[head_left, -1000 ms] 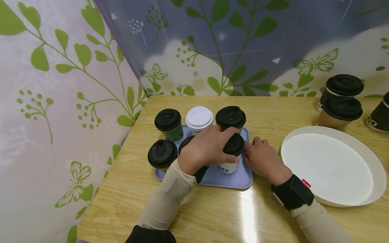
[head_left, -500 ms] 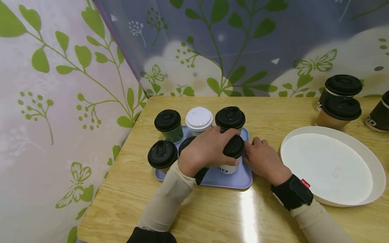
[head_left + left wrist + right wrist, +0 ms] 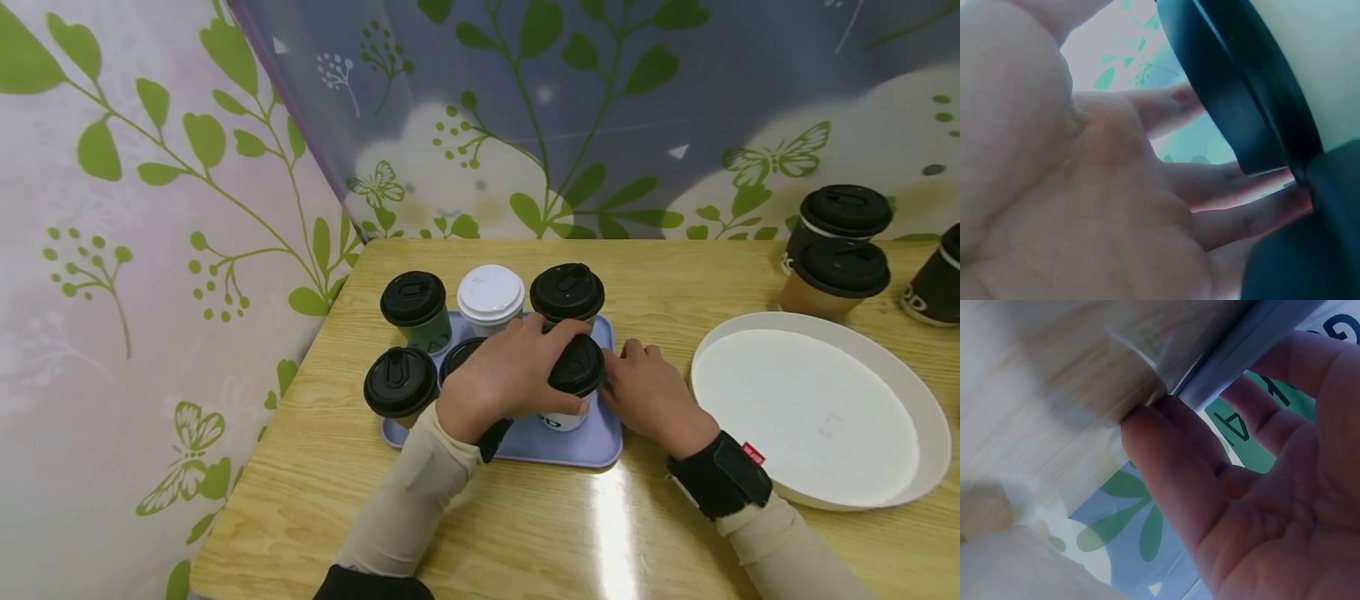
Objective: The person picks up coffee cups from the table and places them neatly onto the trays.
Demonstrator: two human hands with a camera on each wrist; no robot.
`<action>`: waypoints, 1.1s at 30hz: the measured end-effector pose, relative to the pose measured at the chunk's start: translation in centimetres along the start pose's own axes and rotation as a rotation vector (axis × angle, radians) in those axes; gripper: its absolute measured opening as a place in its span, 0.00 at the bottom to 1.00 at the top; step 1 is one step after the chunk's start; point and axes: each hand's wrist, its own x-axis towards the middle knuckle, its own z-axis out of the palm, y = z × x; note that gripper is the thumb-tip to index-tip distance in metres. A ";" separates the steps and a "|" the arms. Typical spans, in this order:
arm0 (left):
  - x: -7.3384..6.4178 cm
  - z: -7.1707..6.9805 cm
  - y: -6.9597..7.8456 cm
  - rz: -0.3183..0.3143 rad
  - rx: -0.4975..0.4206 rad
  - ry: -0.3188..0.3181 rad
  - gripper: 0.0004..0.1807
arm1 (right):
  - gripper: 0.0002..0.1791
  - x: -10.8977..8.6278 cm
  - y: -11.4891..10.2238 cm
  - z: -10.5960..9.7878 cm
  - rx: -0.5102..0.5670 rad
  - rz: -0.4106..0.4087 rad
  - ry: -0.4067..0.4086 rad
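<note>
In the head view, my left hand point(image 3: 506, 371) grips a white paper coffee cup point(image 3: 562, 419) by its black lid point(image 3: 579, 365), thumb on the near side and fingers round the far side. The cup is at the front right of a lavender tray point(image 3: 570, 450). My right hand point(image 3: 652, 392) holds the tray's right edge; in the right wrist view the tray's rim point(image 3: 1216, 369) runs between its curled fingers. The left wrist view shows the palm point(image 3: 1097, 206) beside the black lid point(image 3: 1235, 81). Another black-lidded cup point(image 3: 457, 354) is partly hidden behind the left hand.
Also on the tray are a green cup point(image 3: 429, 333), a white-lidded cup point(image 3: 491, 296), a black-lidded cup point(image 3: 567, 292) and a brown cup point(image 3: 401, 383). A round white tray point(image 3: 810, 417) lies on the right, with several lidded cups, one tan point(image 3: 817, 296), behind it.
</note>
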 end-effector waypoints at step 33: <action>-1.3 0.0 0.2 0.008 -0.002 0.026 0.47 | 0.13 -0.3 -0.3 -0.2 0.045 0.021 0.010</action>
